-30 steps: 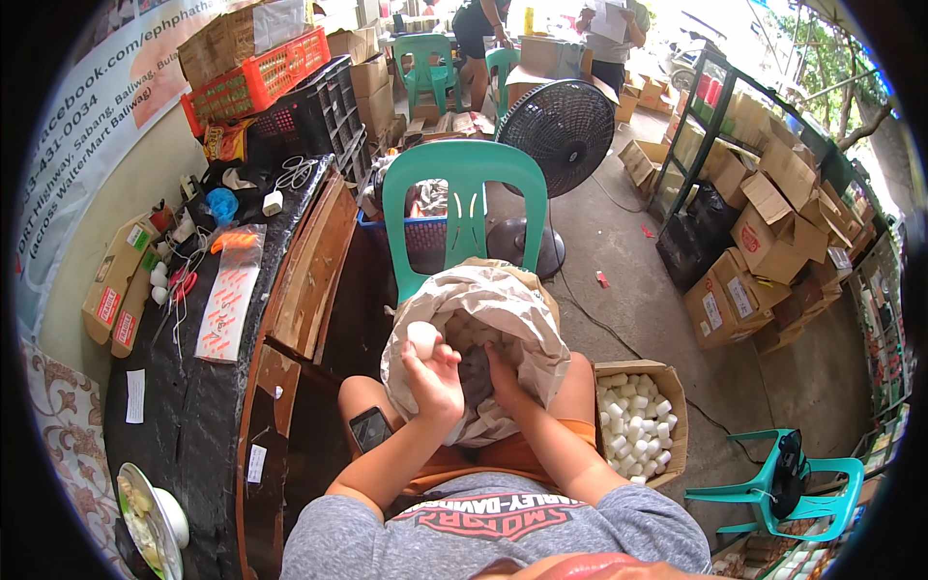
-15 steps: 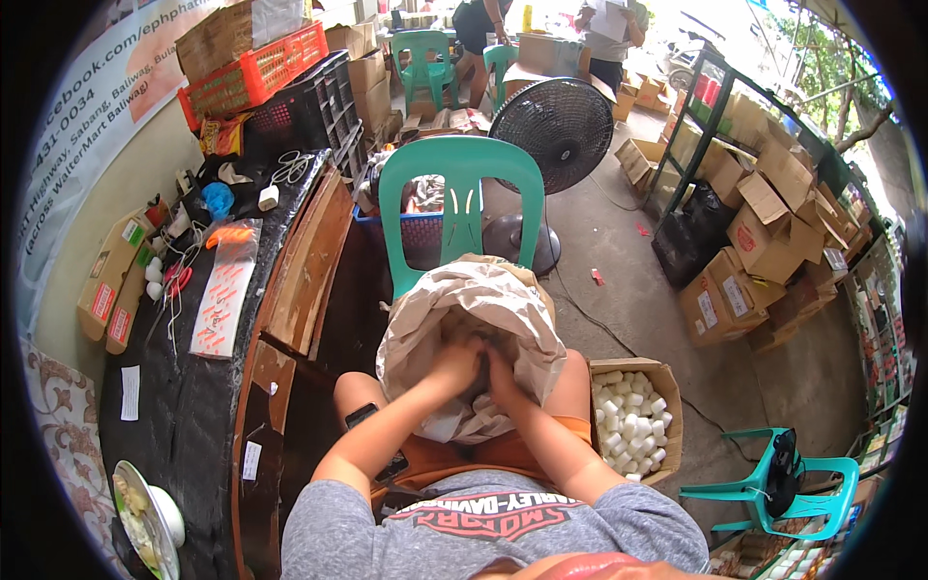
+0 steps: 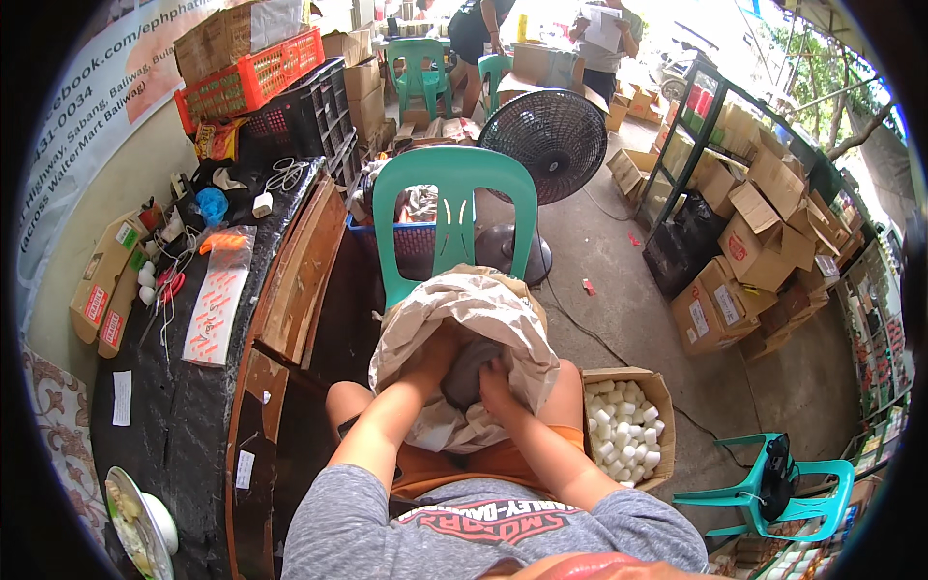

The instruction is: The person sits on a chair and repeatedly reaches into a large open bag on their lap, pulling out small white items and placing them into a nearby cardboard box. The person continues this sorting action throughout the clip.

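Note:
A large crumpled brown paper bag [image 3: 522,329] with a wide-open mouth rests between my thighs, against the green plastic chair [image 3: 391,232] in front of me. Down inside it is a dark grey, rounded thing [image 3: 464,372] whose kind I cannot make out. My right hand [image 3: 496,385] has its fingers bent against the right side of this grey thing. Deeper in the bag, my left hand [image 3: 440,348] reaches along its left side, its fingers hidden by shadow and paper. A cardboard box [image 3: 663,425] of small white cylinders [image 3: 623,425] stands by my right thigh.
To my left runs a black-covered table [image 3: 184,416] with cables, a plastic sleeve and a metal bowl [image 3: 145,522]. A black fan [image 3: 546,145] stands beyond the chair. Cardboard boxes [image 3: 720,304] pile up at right, near a tipped green chair [image 3: 802,498]. Two people are farther back.
My hands, close together before, are now apart inside the bag. The dark grey thing shows more clearly between them. My left hand has gone deeper, and the view has shifted slightly.

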Tool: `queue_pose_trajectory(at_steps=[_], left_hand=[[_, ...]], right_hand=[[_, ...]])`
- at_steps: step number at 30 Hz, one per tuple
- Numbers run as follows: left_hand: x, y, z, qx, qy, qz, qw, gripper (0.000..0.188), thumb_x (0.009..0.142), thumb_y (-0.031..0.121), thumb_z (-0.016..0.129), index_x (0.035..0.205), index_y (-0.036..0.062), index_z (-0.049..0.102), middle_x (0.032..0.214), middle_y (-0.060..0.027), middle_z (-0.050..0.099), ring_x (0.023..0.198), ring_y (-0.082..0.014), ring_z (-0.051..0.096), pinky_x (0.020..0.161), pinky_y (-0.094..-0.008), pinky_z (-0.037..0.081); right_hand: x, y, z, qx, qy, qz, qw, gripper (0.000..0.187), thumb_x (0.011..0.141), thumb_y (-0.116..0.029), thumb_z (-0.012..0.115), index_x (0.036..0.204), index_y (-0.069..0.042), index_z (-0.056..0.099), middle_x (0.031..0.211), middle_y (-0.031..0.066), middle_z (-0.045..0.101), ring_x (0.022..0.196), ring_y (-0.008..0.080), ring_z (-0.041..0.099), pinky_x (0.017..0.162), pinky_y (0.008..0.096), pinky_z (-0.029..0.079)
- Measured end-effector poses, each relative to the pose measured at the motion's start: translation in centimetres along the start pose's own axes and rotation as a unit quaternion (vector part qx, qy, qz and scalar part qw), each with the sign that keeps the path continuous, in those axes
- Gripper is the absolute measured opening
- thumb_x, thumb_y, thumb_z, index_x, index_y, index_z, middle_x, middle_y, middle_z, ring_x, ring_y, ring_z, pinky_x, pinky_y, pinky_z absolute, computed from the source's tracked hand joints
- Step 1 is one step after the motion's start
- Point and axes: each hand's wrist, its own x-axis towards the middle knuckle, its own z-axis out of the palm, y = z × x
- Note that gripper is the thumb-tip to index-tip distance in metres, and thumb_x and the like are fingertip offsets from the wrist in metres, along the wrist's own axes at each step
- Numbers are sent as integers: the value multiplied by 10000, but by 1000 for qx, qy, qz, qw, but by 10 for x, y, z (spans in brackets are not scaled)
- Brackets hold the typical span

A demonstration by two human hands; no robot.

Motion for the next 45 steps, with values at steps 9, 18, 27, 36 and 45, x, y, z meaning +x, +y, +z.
queue_pose_trajectory(at_steps=[9, 18, 27, 36, 45], left_hand=[[-2, 17, -90, -164, -20, -25, 986, 334, 852, 226, 454, 1115, 60, 575, 1149, -136, 564, 1167, -294, 459, 988, -377, 338], [-3, 10, -97, -182, -24, -37, 982, 385, 876, 278, 434, 1166, 43, 525, 1211, -153, 520, 1192, -306, 432, 1010, -380, 312], [2, 23, -116, -243, -59, -52, 967, 444, 900, 330, 414, 1218, 26, 476, 1272, -169, 475, 1217, -318, 405, 1032, -382, 287], [5, 23, -95, -71, -106, -14, 992, 469, 811, 241, 563, 1180, -34, 472, 1218, -245, 459, 978, -388, 556, 862, -430, 449], [-49, 54, -131, -318, -112, -84, 938, 516, 722, 190, 677, 1192, 67, 503, 1138, -196, 495, 865, -335, 590, 777, -412, 484]], right_hand=[[0, 17, -1, 199, -16, -15, 980, 467, 894, -111, 401, 1346, -67, 290, 1284, 102, 413, 1146, 212, 431, 942, 341, 389], [-29, -30, 8, 159, -7, 0, 987, 547, 879, -124, 428, 1386, -69, 230, 1350, 111, 348, 1201, 210, 375, 982, 333, 350], [-7, 2, 0, 200, -24, -10, 980, 544, 870, -114, 452, 1377, -89, 255, 1325, 96, 382, 1183, 215, 402, 972, 341, 365], [6, 19, -7, 211, 5, 126, 969, 432, 886, -168, 441, 1301, -83, 355, 1213, 79, 478, 1084, 188, 485, 925, 321, 401], [-17, -17, -6, 363, -224, 43, 904, 301, 905, -275, 470, 1154, -106, 480, 1079, 64, 554, 970, 167, 545, 823, 286, 456]])
